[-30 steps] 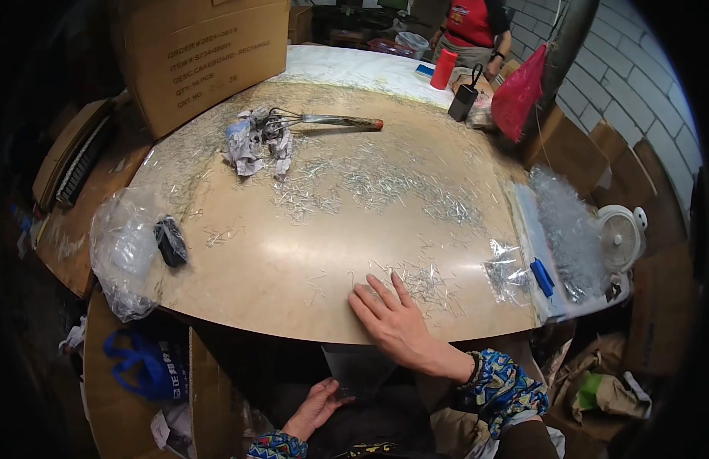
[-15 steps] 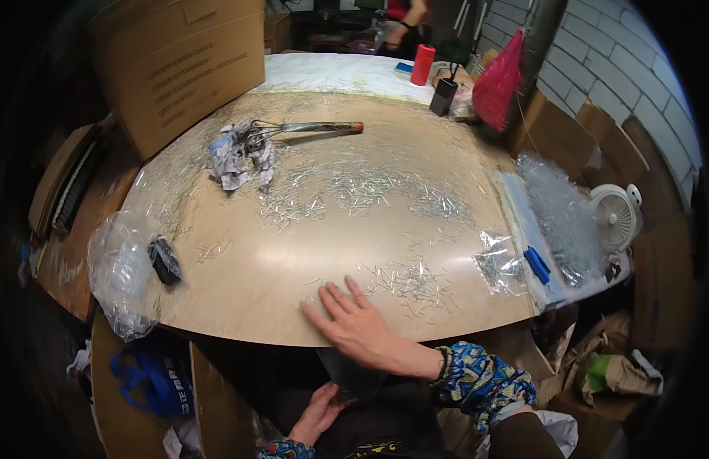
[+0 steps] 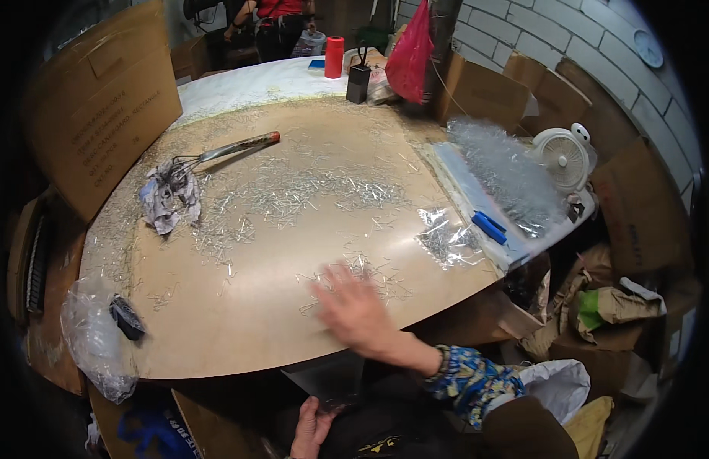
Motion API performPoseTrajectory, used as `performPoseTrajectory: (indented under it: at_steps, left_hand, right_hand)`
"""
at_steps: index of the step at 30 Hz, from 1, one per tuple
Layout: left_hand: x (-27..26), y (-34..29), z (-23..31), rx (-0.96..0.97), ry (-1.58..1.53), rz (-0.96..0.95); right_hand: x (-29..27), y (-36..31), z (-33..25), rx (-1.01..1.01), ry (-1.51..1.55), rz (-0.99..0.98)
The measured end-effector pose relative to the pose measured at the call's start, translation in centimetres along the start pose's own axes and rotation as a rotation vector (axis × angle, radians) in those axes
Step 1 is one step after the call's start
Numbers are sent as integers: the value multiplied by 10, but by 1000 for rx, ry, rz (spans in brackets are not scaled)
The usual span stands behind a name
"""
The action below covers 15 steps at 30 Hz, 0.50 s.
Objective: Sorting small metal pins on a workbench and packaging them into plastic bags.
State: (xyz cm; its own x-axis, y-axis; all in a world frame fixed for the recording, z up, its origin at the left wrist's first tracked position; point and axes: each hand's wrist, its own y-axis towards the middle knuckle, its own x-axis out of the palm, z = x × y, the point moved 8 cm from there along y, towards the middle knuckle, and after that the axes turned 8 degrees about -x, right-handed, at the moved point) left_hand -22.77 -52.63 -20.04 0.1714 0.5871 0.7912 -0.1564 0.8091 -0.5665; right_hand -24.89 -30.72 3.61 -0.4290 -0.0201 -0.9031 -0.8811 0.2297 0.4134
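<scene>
My right hand [image 3: 350, 310], blurred and open, is over the near part of the board [image 3: 239, 321]. Its fingers reach the near cluster of small bent metal wire pieces [image 3: 389, 283]; whether they touch is unclear. Below the table edge, my left hand [image 3: 314, 428] pinches a clear plastic bag [image 3: 327, 379], its mouth up near the edge under my right wrist. A larger scatter of the same wire pieces [image 3: 293, 191] spreads across the middle of the board. On the right lies a clear bag filled with wire pieces [image 3: 446, 239].
A wire-ended tool with a long handle [image 3: 239, 149] rests by crumpled paper [image 3: 171, 200]. Clear plastic [image 3: 98, 336] and a black object [image 3: 127, 317] lie left. Right are a blue object [image 3: 489, 227], clear bags [image 3: 507, 180] and a white fan [image 3: 562, 157]. A person [image 3: 278, 27] stands beyond.
My right hand has moved from left of the near cluster onto it. The view has turned to the right. My left hand still holds the clear bag below the edge.
</scene>
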Motion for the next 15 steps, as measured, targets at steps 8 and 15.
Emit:
performPoseTrajectory:
  at_steps: [8, 15]
  left_hand:
    - [-1, 2, 0, -20, 7, -21]
    - [8, -3, 2, 2, 46, -16]
  right_hand:
    - [2, -24, 74, 109, 42, -119]
    - [36, 31, 56, -40, 168, -79]
